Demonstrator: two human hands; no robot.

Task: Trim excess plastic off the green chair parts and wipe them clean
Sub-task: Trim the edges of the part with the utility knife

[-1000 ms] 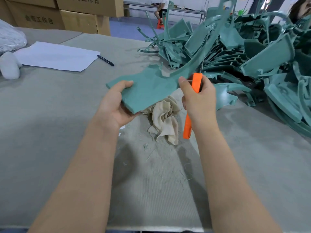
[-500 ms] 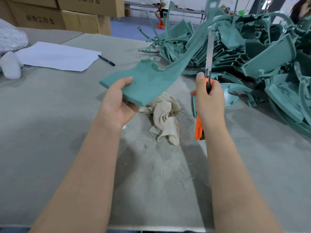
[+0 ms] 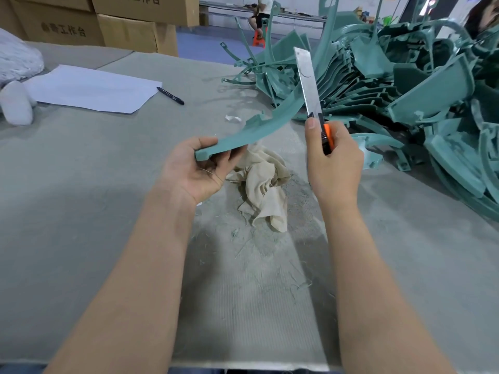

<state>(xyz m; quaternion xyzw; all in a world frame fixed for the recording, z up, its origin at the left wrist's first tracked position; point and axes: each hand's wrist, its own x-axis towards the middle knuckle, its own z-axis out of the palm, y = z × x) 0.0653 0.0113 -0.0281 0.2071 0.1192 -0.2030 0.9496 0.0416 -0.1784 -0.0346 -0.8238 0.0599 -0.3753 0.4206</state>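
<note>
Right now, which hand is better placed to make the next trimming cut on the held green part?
Right. The right hand grips the knife, blade extended, close beside the green part; the left hand is busy holding that part's near end.

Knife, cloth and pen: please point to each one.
knife [image 3: 312, 101], head view, on the metal blade.
cloth [image 3: 259, 187], head view, on its crumpled middle.
pen [image 3: 170, 95], head view, on its barrel.
</note>
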